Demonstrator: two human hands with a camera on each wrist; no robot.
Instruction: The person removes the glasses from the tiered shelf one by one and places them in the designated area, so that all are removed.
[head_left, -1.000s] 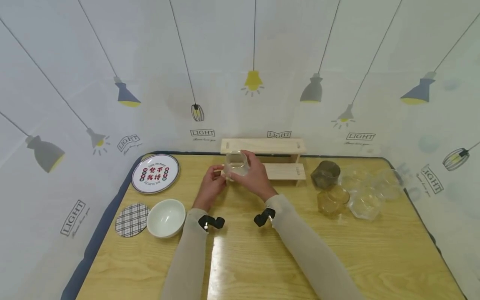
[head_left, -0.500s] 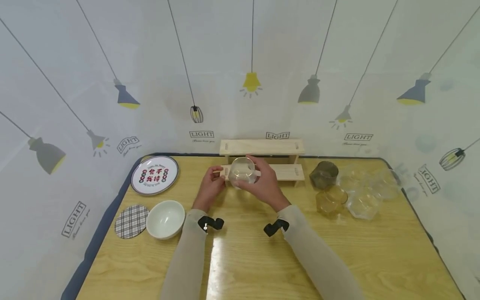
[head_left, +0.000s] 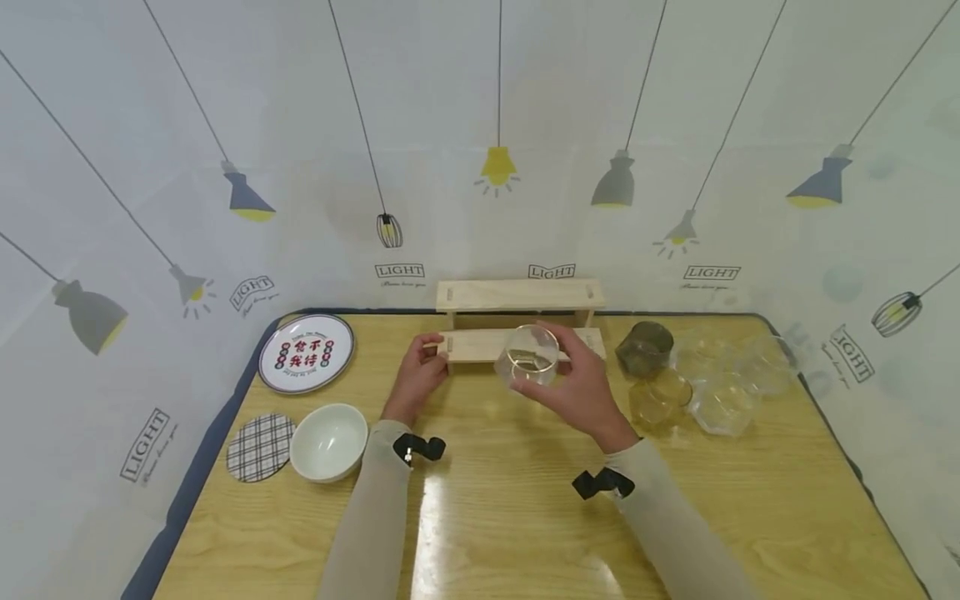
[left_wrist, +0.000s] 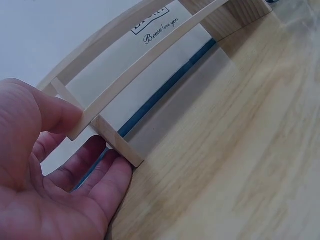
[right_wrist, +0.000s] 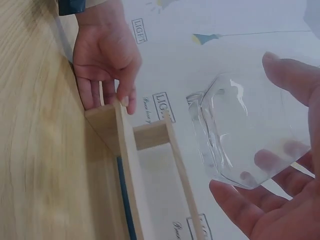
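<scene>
A two-tier wooden rack [head_left: 480, 343] stands against the back wall. At its left end my left hand [head_left: 417, 379] grips the lower board; in the left wrist view the thumb lies on the board and the fingers [left_wrist: 107, 182] curl beside the leg. My right hand [head_left: 585, 383] holds a clear glass cup [head_left: 527, 354] in front of the rack's right half, off the table. The cup [right_wrist: 240, 130] has faceted sides and a thick base, with thumb and fingers around it in the right wrist view.
To the right stand a dark grey glass [head_left: 645, 350], an amber glass [head_left: 658, 400] and several clear glasses [head_left: 723, 404]. On the left lie a printed plate [head_left: 306, 379], a white bowl [head_left: 328, 443] and a checked round coaster [head_left: 260, 448]. Wall sheeting surrounds the wooden table [head_left: 510, 517].
My right hand has moved right with the glass cup, from beside the left hand to in front of the rack's right half. The left hand keeps its hold on the rack's left end.
</scene>
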